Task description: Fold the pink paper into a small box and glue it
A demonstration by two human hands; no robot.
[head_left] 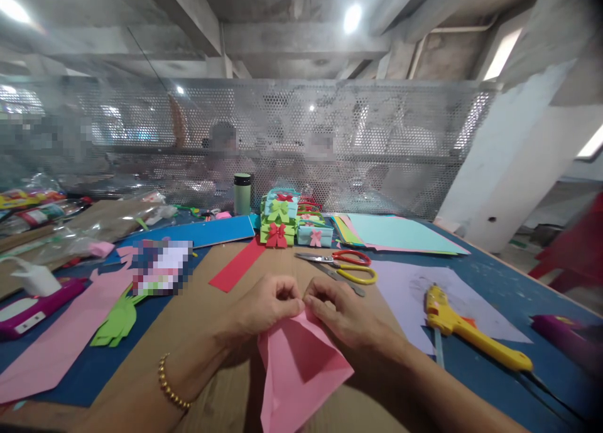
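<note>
A folded piece of pink paper (pixel 306 376) hangs below my two hands over the brown cardboard, its lower end spreading open. My left hand (pixel 271 304) pinches its top edge between thumb and bent forefinger. Close beside it, my right hand (pixel 342 310) pinches the same edge from the other side. The thumbs nearly meet, and the fingertips hide the fold between them. Just beyond the hands lie scissors with red handles (pixel 351 257) and scissors with yellow handles (pixel 358 273). A red paper strip (pixel 238 263) rests farther left.
Stacked paper boxes with bows (pixel 277 222) stand at the back by a green bottle (pixel 242 197). Coloured sheets (pixel 405 232) lie behind the scissors. At right a yellow glue gun (pixel 471 335) rests on lilac paper, its cord trailing. Pink paper (pixel 61 339) and green cut-outs (pixel 117 320) lie left.
</note>
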